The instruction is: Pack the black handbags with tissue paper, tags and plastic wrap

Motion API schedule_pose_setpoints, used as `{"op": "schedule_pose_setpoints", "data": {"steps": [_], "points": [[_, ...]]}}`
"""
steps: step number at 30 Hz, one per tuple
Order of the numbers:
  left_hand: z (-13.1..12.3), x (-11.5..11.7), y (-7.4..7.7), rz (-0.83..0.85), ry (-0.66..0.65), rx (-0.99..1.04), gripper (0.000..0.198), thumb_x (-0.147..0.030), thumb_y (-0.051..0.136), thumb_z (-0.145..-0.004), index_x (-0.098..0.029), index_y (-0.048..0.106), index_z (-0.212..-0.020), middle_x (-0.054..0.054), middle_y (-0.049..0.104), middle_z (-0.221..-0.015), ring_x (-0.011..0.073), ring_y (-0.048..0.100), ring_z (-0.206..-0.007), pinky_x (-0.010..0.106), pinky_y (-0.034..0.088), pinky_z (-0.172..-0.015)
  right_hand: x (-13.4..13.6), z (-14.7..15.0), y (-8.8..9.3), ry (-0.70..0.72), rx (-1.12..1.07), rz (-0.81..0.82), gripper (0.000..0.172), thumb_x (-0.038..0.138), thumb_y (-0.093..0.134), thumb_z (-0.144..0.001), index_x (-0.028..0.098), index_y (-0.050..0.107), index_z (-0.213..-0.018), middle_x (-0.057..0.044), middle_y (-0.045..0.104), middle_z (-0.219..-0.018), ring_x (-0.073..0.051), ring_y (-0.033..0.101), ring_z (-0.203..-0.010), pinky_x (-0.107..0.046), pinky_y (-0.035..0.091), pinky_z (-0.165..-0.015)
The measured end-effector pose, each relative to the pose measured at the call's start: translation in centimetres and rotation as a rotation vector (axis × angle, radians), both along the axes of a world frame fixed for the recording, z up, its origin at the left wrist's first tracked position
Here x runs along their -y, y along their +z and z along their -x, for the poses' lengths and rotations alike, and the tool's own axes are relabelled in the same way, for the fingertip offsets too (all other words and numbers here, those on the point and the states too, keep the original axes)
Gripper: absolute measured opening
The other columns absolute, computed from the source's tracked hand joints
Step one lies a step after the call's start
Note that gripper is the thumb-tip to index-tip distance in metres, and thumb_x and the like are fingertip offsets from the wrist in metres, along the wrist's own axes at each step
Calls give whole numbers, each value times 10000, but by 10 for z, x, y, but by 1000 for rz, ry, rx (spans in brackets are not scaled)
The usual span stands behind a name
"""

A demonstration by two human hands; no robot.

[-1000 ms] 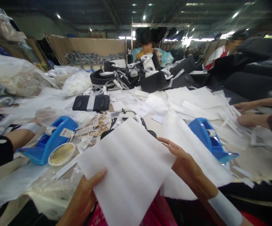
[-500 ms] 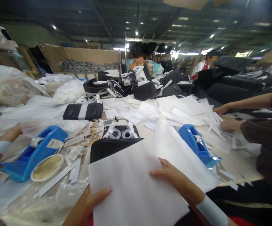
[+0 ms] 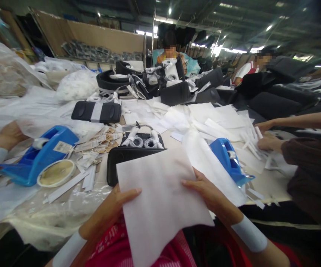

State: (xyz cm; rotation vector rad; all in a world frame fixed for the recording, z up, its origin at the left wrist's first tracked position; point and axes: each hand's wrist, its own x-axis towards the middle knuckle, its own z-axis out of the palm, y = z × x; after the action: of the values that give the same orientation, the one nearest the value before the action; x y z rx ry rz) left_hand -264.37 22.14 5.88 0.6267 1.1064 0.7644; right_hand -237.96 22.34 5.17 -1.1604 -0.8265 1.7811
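Observation:
A white sheet of thin foam or packing paper (image 3: 163,200) is held up in front of my body, tilted. My left hand (image 3: 125,198) grips its left edge, thumb on the near face and fingers behind. On the upper right edge my right hand (image 3: 201,187) pinches the same sheet, with fingers partly hidden behind it. Just beyond the sheet lies a black bag (image 3: 114,163), partly covered from view. Its wrapped handles (image 3: 144,140) rest behind it, bound in clear and white wrapping.
Blue tape dispensers stand left (image 3: 42,155) and right (image 3: 227,159). Near the left one are a round tub (image 3: 56,173) and paper tags (image 3: 99,142). A wrapped black bag (image 3: 96,112) lies farther back. Co-workers' hands are at left (image 3: 10,135) and right (image 3: 270,139). Black bags (image 3: 174,92) pile up behind.
The sheet and both my hands have risen slightly in view, and the left hand has moved right. The view has tilted down, showing more of my lap. The right co-worker's hands have shifted among white strips.

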Motion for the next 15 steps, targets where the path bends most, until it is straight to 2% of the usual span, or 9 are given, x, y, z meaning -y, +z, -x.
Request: {"op": "schedule_pose_setpoints", "data": {"steps": [6,9,15], "points": [[-8,1,0,12,52,-2,711,-286,806,-663,-117,558,-1308,152,717,-1070,363,671,-988,373,578,-769,5,11,7,8,29,-13,527,312,719,-741,212,571,-1237,-78,705,-1088,-255,693,-857,-400,571,-763],[-11,0,1,9,52,-13,710,-283,816,-650,-125,571,-1297,141,725,-1046,357,681,-963,377,580,-776,9,16,9,-7,41,-52,539,365,701,-770,223,561,-1270,-81,691,-1135,-266,683,-914,-415,564,-804],[-3,-2,-10,24,12,-17,674,-311,789,-693,-140,563,-1305,139,711,-1095,361,671,-992,399,573,-810,13,18,-5,-128,29,68,533,429,712,-762,220,590,-1237,-87,707,-1083,-279,689,-886,-425,560,-784]]}}
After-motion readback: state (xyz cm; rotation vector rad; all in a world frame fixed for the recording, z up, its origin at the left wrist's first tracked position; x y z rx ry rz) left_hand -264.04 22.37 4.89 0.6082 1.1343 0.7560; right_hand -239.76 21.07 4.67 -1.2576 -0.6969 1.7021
